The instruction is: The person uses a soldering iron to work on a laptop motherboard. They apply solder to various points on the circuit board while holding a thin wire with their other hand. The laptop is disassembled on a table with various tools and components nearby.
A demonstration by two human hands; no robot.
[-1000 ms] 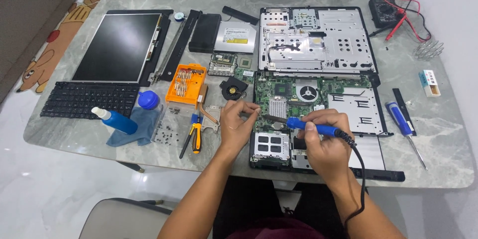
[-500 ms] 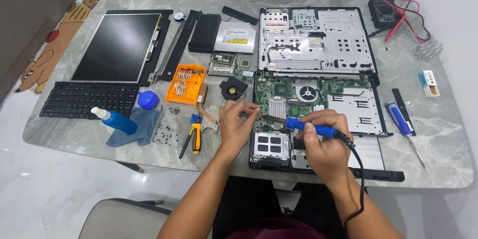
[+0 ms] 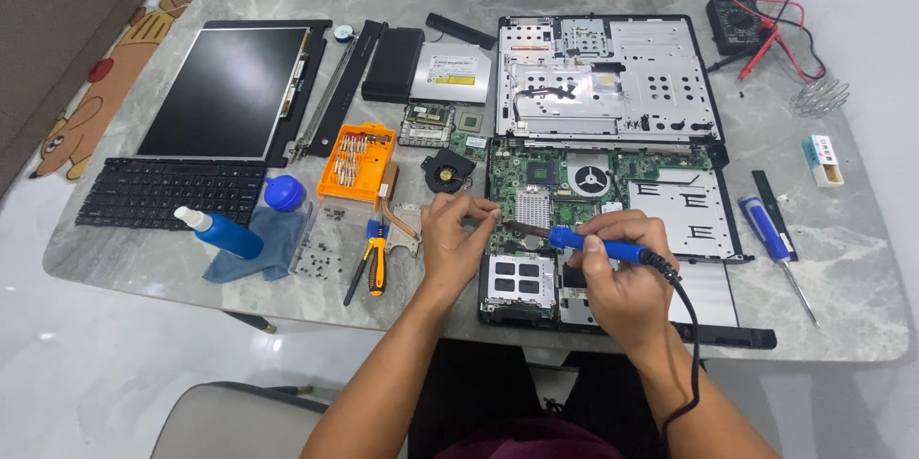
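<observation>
— At the frame's left, what lies out?
— A screen panel [image 3: 222,90] and keyboard [image 3: 168,193], set clear of the work.
— And at centre?
— The left hand [image 3: 452,237] pinches at the motherboard [image 3: 574,196] to steady it; the right hand [image 3: 622,272] grips a blue soldering iron [image 3: 595,245], tip on the board.

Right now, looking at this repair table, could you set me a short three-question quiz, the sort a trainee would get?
1. True or false: the right hand holds a blue soldering iron.
2. Which lies nearest the left hand? A) multimeter B) screwdriver C) keyboard
3. What colour is the bit case left of the board?

Key: 1 true; 2 B; 3 orange.
</observation>
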